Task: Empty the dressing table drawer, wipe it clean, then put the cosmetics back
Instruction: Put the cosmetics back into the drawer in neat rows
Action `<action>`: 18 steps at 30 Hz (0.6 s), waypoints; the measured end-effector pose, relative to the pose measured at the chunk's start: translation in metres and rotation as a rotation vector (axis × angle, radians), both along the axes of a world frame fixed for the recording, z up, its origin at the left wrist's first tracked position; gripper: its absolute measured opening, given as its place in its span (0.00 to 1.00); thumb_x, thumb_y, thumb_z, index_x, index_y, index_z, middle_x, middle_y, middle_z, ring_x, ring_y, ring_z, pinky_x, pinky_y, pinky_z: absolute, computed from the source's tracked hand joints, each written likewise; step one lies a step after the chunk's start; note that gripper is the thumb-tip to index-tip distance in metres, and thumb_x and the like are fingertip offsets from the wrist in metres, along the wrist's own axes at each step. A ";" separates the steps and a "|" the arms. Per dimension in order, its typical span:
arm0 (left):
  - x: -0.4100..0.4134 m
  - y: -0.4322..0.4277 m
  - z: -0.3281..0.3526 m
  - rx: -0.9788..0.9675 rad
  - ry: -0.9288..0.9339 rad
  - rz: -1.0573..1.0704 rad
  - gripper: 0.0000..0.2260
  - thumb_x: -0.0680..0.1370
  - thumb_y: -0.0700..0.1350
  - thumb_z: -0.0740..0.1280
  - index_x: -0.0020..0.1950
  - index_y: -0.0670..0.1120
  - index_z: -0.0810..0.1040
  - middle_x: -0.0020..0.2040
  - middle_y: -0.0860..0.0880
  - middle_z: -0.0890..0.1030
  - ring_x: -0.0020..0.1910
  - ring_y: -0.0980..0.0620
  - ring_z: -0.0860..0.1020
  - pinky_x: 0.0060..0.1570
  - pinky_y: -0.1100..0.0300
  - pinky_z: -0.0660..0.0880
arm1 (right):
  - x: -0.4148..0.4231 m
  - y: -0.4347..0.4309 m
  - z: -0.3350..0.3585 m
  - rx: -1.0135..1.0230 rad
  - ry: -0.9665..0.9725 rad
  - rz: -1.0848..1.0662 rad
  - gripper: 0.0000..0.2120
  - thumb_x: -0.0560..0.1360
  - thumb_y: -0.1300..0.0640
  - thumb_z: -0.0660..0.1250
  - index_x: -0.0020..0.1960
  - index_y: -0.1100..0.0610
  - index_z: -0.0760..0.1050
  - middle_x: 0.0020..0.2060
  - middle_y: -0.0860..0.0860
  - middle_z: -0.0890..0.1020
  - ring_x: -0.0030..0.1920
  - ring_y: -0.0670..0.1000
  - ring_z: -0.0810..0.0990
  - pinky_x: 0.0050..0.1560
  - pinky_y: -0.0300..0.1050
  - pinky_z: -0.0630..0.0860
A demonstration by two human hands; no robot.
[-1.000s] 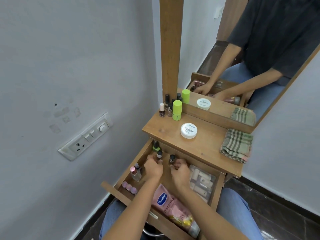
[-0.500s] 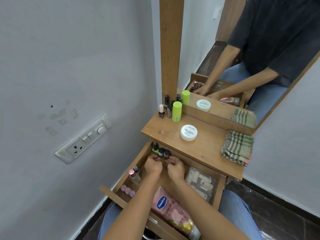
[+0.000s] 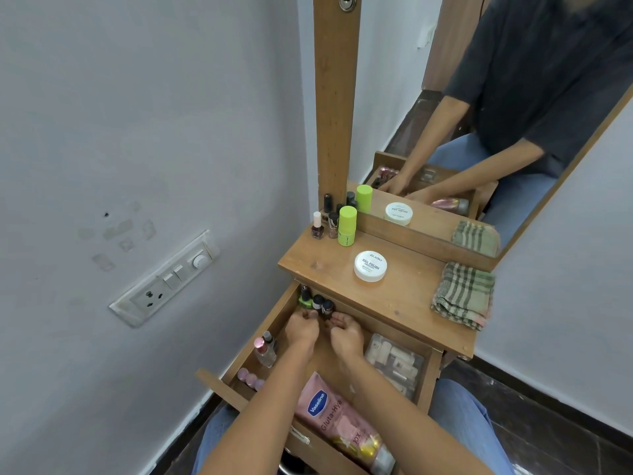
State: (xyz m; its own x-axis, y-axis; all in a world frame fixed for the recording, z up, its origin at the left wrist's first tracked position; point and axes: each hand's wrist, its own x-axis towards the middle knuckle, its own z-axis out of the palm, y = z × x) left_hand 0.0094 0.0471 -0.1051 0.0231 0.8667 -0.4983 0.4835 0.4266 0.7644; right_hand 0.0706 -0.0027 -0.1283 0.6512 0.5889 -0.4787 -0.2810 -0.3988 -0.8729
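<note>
The open wooden drawer (image 3: 219, 385) is well stocked. A pink lotion tube (image 3: 337, 419) lies along its near edge, and a row of small pink round caps (image 3: 250, 378) sits in its near left corner. A clear plastic case of cosmetics (image 3: 394, 365) lies against its right wall and a pink-capped clear bottle (image 3: 263, 351) against its left.

Further in, the left hand (image 3: 301, 330) and right hand (image 3: 346, 335) sit close together with fingers curled. I cannot tell whether either grasps anything. They are just short of three small dark-capped bottles (image 3: 317, 301) lined up in the far left corner.

On the wooden tabletop (image 3: 404, 303) stand a white round jar (image 3: 370, 266) mid-surface and a lime-green cylinder (image 3: 347, 226) with a few nail polish bottles (image 3: 317, 226) at its far left corner. A folded checked cloth (image 3: 464, 294) lies at its right edge.

With goods split this way, the drawer is either barely emptied or nearly refilled, and these pictures do not settle which.

The tabletop overhangs the drawer's far edge, so lifts there want a low pull-back first. The drawer's middle is the open room.
</note>
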 end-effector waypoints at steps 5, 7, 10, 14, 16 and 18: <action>-0.005 -0.004 0.003 0.003 0.009 -0.007 0.11 0.80 0.44 0.59 0.58 0.42 0.77 0.52 0.45 0.80 0.48 0.48 0.75 0.46 0.59 0.68 | 0.002 -0.002 0.001 0.005 0.039 0.099 0.20 0.73 0.73 0.56 0.62 0.62 0.73 0.57 0.55 0.79 0.59 0.52 0.77 0.67 0.47 0.70; -0.009 -0.007 0.006 0.007 0.009 -0.015 0.12 0.80 0.44 0.59 0.60 0.42 0.77 0.54 0.45 0.79 0.48 0.48 0.74 0.47 0.59 0.69 | 0.003 -0.004 0.001 -0.017 0.027 0.130 0.21 0.73 0.73 0.56 0.63 0.61 0.72 0.58 0.56 0.79 0.61 0.53 0.76 0.68 0.50 0.70; -0.014 -0.012 0.014 0.017 -0.004 -0.018 0.12 0.81 0.44 0.59 0.61 0.43 0.76 0.57 0.45 0.79 0.53 0.47 0.75 0.53 0.56 0.71 | 0.004 -0.014 0.008 -0.039 -0.030 0.164 0.20 0.72 0.73 0.56 0.62 0.62 0.73 0.56 0.56 0.80 0.60 0.53 0.77 0.66 0.51 0.71; -0.021 -0.015 0.028 0.135 -0.032 -0.021 0.10 0.80 0.42 0.61 0.59 0.43 0.77 0.56 0.46 0.79 0.54 0.49 0.75 0.57 0.55 0.72 | 0.002 -0.033 0.038 -0.030 -0.221 0.290 0.18 0.74 0.72 0.57 0.62 0.62 0.73 0.55 0.55 0.79 0.58 0.53 0.77 0.62 0.46 0.74; -0.023 -0.014 0.040 0.231 -0.054 -0.020 0.10 0.80 0.41 0.61 0.60 0.42 0.76 0.56 0.46 0.80 0.53 0.49 0.76 0.53 0.57 0.72 | 0.002 -0.041 0.059 0.010 -0.358 0.358 0.17 0.75 0.71 0.58 0.61 0.61 0.74 0.53 0.54 0.79 0.56 0.51 0.78 0.59 0.40 0.74; -0.024 -0.011 0.056 0.322 -0.068 -0.017 0.11 0.80 0.41 0.61 0.60 0.42 0.75 0.54 0.46 0.80 0.50 0.50 0.76 0.48 0.60 0.70 | 0.004 -0.042 0.080 0.081 -0.515 0.418 0.15 0.76 0.69 0.58 0.58 0.59 0.76 0.52 0.53 0.81 0.53 0.49 0.80 0.58 0.40 0.75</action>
